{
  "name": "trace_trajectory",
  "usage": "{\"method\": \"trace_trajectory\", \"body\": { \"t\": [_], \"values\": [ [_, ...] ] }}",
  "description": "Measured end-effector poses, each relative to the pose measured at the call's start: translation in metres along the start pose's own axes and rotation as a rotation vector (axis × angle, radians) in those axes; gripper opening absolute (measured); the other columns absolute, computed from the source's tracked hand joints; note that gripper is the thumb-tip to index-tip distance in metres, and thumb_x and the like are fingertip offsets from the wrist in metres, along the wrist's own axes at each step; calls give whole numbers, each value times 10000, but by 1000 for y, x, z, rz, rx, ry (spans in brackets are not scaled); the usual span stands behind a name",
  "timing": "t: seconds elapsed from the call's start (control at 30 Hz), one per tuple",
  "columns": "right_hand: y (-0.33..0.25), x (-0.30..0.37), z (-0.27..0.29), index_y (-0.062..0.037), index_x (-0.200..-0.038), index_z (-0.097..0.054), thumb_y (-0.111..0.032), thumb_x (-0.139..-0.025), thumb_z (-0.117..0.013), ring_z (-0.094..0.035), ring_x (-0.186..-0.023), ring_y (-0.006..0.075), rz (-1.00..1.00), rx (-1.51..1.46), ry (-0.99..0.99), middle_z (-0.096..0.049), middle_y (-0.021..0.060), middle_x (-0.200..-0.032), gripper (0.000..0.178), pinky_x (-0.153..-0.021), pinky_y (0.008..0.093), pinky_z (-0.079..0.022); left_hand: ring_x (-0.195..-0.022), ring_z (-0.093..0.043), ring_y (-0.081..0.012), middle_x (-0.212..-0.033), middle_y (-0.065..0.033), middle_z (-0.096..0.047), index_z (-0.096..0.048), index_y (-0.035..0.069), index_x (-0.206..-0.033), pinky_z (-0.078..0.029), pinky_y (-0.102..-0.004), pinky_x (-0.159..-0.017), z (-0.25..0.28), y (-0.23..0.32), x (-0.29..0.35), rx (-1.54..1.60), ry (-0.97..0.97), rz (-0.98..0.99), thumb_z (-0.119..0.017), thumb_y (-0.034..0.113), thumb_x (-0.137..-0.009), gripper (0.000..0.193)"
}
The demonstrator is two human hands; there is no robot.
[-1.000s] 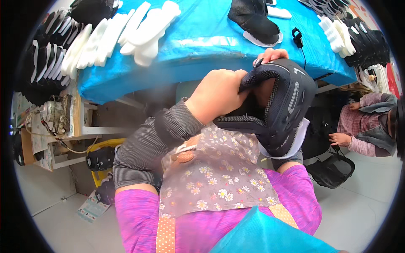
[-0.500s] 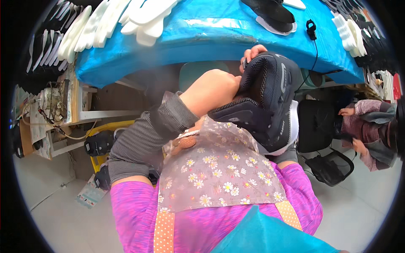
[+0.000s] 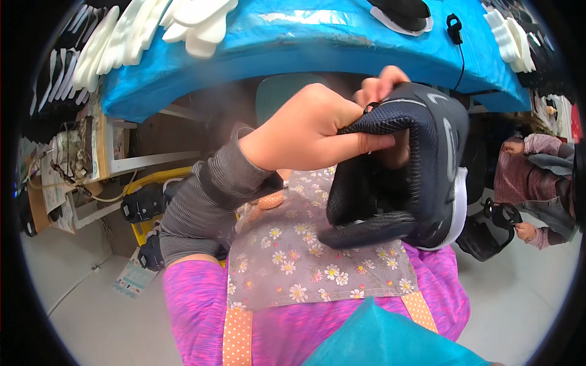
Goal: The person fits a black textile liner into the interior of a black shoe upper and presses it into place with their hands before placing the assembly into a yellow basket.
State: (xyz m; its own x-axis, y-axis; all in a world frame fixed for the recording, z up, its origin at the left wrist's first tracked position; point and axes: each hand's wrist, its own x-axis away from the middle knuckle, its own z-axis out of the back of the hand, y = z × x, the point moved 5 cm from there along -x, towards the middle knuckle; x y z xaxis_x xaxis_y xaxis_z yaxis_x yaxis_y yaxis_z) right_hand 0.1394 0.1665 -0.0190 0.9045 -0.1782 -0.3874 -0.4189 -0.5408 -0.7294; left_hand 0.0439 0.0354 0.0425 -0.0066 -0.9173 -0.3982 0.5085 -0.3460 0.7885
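A dark navy mesh shoe with a white sole edge is held up in front of my apron, its opening facing left. My left hand is closed on the rim of the opening, thumb on the near side. Behind the same rim, my right hand curls its fingers at the shoe's upper edge; the rest of this hand is mostly hidden by the shoe. A little skin shows inside the opening, but whose fingers these are I cannot tell.
Ahead stands a table with a blue plastic cover. White foam insoles line its left side, more its right. A dark shoe and a black cabled clip lie there. At right, another person holds something black.
The shoe has tilted and moved to the right, and its opening now shows more. My left hand has shifted right along the rim, its thumb now visible. The other person's hand has moved.
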Motion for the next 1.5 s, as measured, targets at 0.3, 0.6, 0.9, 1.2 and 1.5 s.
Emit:
{"method": "trace_trajectory", "body": {
  "t": [0.3, 0.6, 0.9, 1.2, 1.5],
  "values": [
    [53, 24, 20, -84, -940, -516, -344, -868, -795, -526, -731, 130, 53, -89, 442, -569, 49, -807, 389, -625, 266, -434, -742, -492, -40, -785, 54, -595, -672, -52, -922, -434, -239, -680, -16, -27, 15, 659, 32, 424, -677, 168, -962, 224],
    [-5, -1, -4, -60, -1134, -548, -213, -791, -866, -608, -870, 172, 239, 930, 277, -613, 99, -989, 492, -797, 281, -501, -708, -636, -196, -842, -139, -705, -655, -37, -1022, -508, -351, -689, -8, -22, 23, 100, 70, 614, -659, 131, -883, 218],
    [4, 7, 21, -34, -1174, -519, -275, -801, -869, -586, -770, 203, 244, 247, 184, -582, 118, -926, 566, -670, 311, -539, -743, -667, -385, -829, -196, -672, -614, -9, -1006, -547, -439, -666, -31, 1, 20, -313, 32, 176, -621, 14, -796, 211],
    [21, -4, 25, -42, -1050, -528, -286, -878, -789, -527, -679, 186, -3, 25, 143, -557, 100, -829, 397, -598, 283, -480, -660, -665, -339, -748, -148, -650, -603, 5, -933, -533, -414, -596, -34, -2, 25, -503, -63, 82, -648, 111, -823, 159],
    [34, 11, 16, -63, -1047, -505, -464, -827, -821, -553, -840, 168, 71, 175, 248, -553, 64, -908, 556, -764, 296, -489, -651, -637, -372, -682, -154, -633, -660, 66, -797, -493, -447, -585, -1, 6, 22, -450, 156, 258, -746, 348, -822, 295]
  ]
}}
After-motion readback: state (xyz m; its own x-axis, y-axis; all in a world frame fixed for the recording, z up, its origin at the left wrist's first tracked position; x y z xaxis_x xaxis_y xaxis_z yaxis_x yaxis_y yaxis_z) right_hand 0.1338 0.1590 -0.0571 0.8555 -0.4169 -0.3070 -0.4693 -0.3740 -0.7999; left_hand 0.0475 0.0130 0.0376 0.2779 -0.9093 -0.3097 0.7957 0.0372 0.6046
